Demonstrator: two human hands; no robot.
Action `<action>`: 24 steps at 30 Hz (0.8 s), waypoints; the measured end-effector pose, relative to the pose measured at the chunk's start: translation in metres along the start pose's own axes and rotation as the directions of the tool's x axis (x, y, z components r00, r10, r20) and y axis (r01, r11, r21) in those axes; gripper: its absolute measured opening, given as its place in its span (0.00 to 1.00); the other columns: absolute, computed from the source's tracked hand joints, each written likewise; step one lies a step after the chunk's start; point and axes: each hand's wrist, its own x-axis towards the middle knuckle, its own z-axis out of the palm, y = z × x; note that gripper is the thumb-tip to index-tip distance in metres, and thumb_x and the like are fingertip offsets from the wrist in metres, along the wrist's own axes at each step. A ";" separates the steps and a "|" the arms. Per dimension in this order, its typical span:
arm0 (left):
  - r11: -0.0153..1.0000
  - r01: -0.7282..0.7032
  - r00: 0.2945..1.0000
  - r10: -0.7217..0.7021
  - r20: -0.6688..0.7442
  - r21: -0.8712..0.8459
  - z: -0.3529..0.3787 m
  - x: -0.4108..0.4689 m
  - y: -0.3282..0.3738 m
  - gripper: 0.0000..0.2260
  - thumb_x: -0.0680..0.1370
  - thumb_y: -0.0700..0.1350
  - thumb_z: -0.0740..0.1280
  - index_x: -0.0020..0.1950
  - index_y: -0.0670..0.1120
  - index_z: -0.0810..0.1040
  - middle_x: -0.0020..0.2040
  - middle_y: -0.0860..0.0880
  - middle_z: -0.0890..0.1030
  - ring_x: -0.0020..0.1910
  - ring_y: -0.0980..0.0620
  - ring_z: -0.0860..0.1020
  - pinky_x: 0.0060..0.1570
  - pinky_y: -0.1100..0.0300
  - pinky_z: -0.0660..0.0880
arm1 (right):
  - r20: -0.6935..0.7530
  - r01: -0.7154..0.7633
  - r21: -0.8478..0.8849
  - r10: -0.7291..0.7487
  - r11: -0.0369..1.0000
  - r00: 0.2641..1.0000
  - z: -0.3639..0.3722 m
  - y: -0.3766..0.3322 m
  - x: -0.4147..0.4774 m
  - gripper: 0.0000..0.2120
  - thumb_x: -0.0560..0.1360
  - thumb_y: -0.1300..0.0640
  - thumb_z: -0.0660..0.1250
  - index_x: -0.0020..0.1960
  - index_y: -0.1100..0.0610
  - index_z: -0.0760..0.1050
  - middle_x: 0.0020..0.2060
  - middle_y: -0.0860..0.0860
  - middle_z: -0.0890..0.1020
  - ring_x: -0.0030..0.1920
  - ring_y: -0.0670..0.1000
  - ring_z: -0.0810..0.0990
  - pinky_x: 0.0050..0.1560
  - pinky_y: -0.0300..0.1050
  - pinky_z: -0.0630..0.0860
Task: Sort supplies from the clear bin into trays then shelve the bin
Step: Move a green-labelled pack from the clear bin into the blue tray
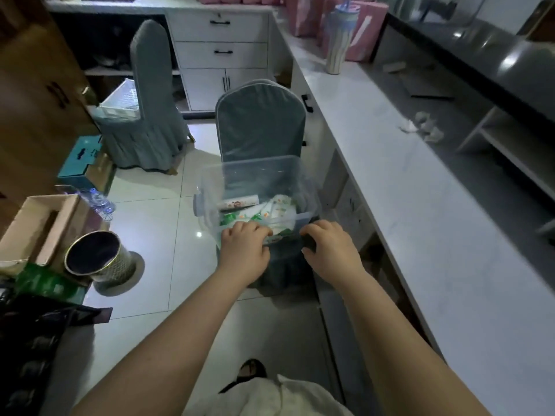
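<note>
A clear plastic bin (255, 178) sits on the seat of a grey-covered chair (260, 121) in the middle of the view. Inside it lie white and green packets (276, 210) and a white tube (240, 202). My left hand (244, 246) grips the bin's near rim on the left, fingers curled over the edge. My right hand (329, 247) holds the near rim at the right corner. A white wire tray (121, 99) rests on a second grey-covered chair (147, 94) at the back left.
A long white counter (420, 187) runs along the right, with a striped tumbler (338, 40), pink boxes (365, 28) and crumpled tissues (422, 126). White drawers (222, 52) stand behind. Cardboard boxes (39, 226), a metal bin (96, 256) and a teal box (81, 159) crowd the left floor.
</note>
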 end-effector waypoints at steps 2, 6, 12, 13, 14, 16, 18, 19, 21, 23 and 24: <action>0.999 0.030 1.000 -0.030 0.010 -0.015 -0.003 0.019 -0.031 0.16 0.73 0.47 0.65 0.62 0.55 0.75 0.60 0.53 0.76 0.60 0.48 0.70 0.58 0.52 0.64 | 0.009 -0.025 0.004 0.025 1.000 1.000 0.009 -0.010 0.028 0.18 0.73 0.56 0.67 0.62 0.52 0.74 0.60 0.51 0.77 0.60 0.56 0.71 0.57 0.50 0.71; 0.993 0.110 0.993 -0.108 0.038 -0.046 -0.006 0.052 -0.082 0.16 0.73 0.46 0.65 0.61 0.54 0.75 0.61 0.51 0.76 0.60 0.47 0.70 0.58 0.50 0.65 | 0.051 -0.070 0.005 0.070 0.998 0.996 0.027 -0.020 0.067 0.18 0.73 0.55 0.68 0.62 0.52 0.74 0.60 0.51 0.77 0.60 0.55 0.71 0.58 0.51 0.71; 0.977 0.195 0.979 -0.188 0.084 -0.087 0.000 0.089 -0.129 0.16 0.74 0.47 0.66 0.62 0.53 0.75 0.61 0.51 0.76 0.59 0.47 0.71 0.57 0.50 0.67 | 0.093 -0.079 0.028 0.076 0.996 0.993 0.050 -0.029 0.120 0.16 0.72 0.58 0.69 0.60 0.55 0.76 0.58 0.52 0.78 0.58 0.56 0.73 0.56 0.51 0.73; 0.975 0.203 0.977 -0.195 0.091 -0.091 0.002 0.096 -0.134 0.16 0.74 0.47 0.66 0.62 0.53 0.75 0.61 0.51 0.76 0.59 0.47 0.71 0.57 0.50 0.67 | 0.095 -0.078 0.034 0.075 0.996 0.993 0.053 -0.028 0.131 0.16 0.72 0.59 0.69 0.60 0.55 0.77 0.58 0.52 0.79 0.58 0.56 0.73 0.56 0.51 0.73; 0.973 0.210 0.975 -0.201 0.098 -0.095 0.005 0.104 -0.139 0.16 0.74 0.47 0.66 0.62 0.54 0.75 0.61 0.51 0.76 0.59 0.47 0.71 0.58 0.49 0.67 | 0.099 -0.080 0.037 0.076 0.996 0.992 0.057 -0.027 0.142 0.15 0.72 0.60 0.69 0.59 0.56 0.77 0.57 0.52 0.79 0.58 0.56 0.73 0.55 0.52 0.73; 0.970 0.222 0.970 -0.211 0.118 -0.095 0.012 0.120 -0.146 0.16 0.75 0.47 0.65 0.63 0.54 0.75 0.61 0.51 0.76 0.60 0.47 0.70 0.58 0.49 0.67 | 0.127 -0.083 0.045 0.076 0.996 0.989 0.065 -0.024 0.165 0.15 0.72 0.61 0.68 0.59 0.56 0.77 0.56 0.53 0.79 0.57 0.57 0.73 0.55 0.53 0.73; 0.969 0.233 0.965 -0.220 0.143 -0.084 0.021 0.139 -0.152 0.17 0.75 0.48 0.65 0.63 0.54 0.75 0.61 0.50 0.76 0.60 0.46 0.70 0.58 0.49 0.66 | 0.167 -0.072 0.074 0.059 0.995 0.984 0.076 -0.019 0.189 0.15 0.72 0.62 0.68 0.58 0.57 0.77 0.57 0.53 0.79 0.57 0.58 0.73 0.55 0.53 0.72; 0.969 0.237 0.962 -0.224 0.156 -0.075 0.027 0.149 -0.154 0.17 0.74 0.48 0.65 0.63 0.54 0.75 0.61 0.50 0.76 0.60 0.46 0.70 0.57 0.49 0.66 | 0.187 -0.064 0.091 0.045 0.994 0.981 0.083 -0.016 0.201 0.15 0.72 0.62 0.68 0.58 0.57 0.77 0.57 0.53 0.79 0.57 0.58 0.73 0.55 0.54 0.72; 0.968 0.245 0.956 -0.231 0.181 -0.062 0.040 0.171 -0.159 0.17 0.74 0.48 0.65 0.64 0.53 0.75 0.60 0.50 0.76 0.60 0.45 0.70 0.57 0.50 0.65 | 0.231 -0.045 0.099 0.021 0.994 0.973 0.098 -0.009 0.228 0.16 0.71 0.62 0.68 0.59 0.56 0.77 0.58 0.53 0.78 0.57 0.58 0.73 0.55 0.54 0.73; 0.965 0.256 0.947 -0.239 0.214 -0.057 0.057 0.196 -0.163 0.17 0.74 0.48 0.65 0.64 0.54 0.74 0.61 0.49 0.76 0.60 0.45 0.70 0.57 0.50 0.65 | 0.282 -0.031 0.090 0.004 0.995 0.959 0.115 0.003 0.257 0.17 0.71 0.61 0.68 0.60 0.55 0.76 0.58 0.53 0.78 0.57 0.58 0.73 0.55 0.54 0.72; 0.963 0.262 0.941 -0.243 0.233 -0.053 0.067 0.211 -0.165 0.18 0.74 0.48 0.64 0.64 0.54 0.74 0.61 0.49 0.76 0.60 0.45 0.70 0.57 0.50 0.64 | 0.310 -0.026 0.087 -0.003 0.996 0.951 0.123 0.011 0.271 0.18 0.72 0.61 0.67 0.61 0.55 0.76 0.58 0.53 0.78 0.57 0.58 0.73 0.55 0.53 0.72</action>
